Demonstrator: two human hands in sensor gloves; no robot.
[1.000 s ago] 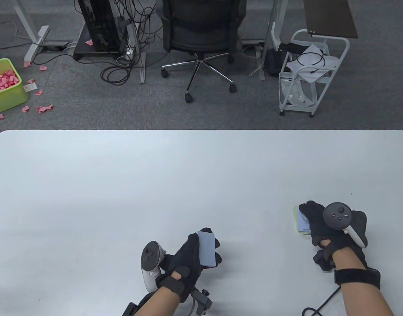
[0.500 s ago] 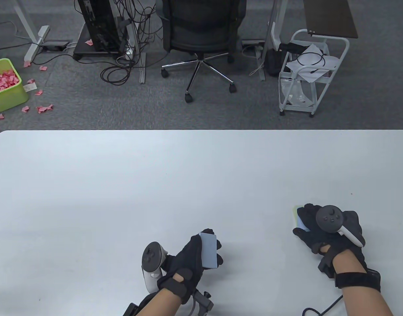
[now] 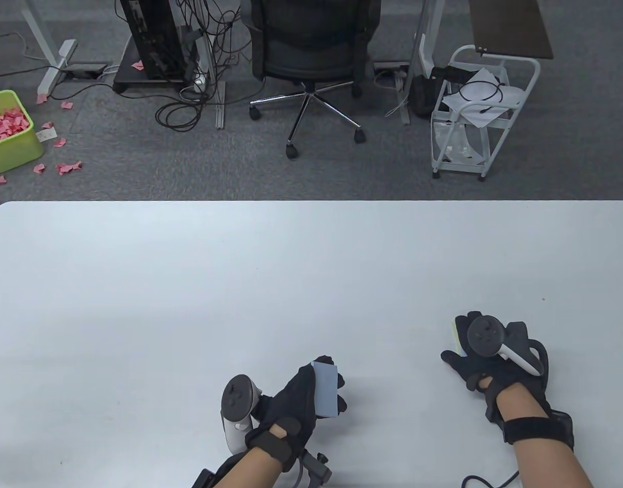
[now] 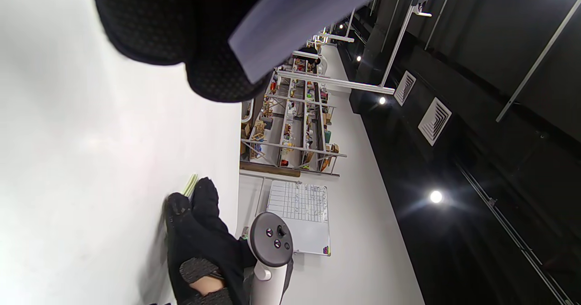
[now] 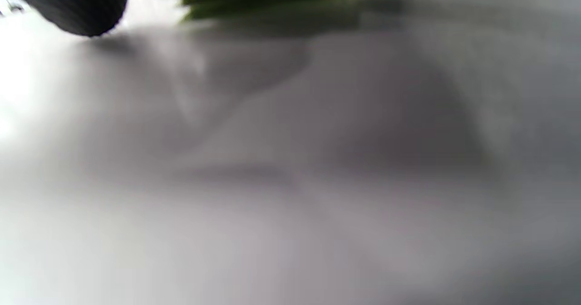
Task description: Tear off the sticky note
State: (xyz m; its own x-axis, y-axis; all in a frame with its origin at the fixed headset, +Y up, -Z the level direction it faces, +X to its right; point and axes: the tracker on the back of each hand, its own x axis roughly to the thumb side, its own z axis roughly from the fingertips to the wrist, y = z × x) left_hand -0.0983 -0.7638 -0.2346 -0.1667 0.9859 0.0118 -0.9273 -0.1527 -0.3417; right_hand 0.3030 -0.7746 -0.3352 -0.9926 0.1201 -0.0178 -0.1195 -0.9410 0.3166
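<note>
Left hand raised just above the desk, fingers curled around a loose blue sticky note. Right hand pressed flat on the pad near the right edge, fingers laid over it, only a green-yellow sliver showing.

White table, grey carpet beyond it, black office chair, white wire cart holding papers and cable, green bin of pink paper scraps, more scraps scattered beside it, tangled cables
</note>
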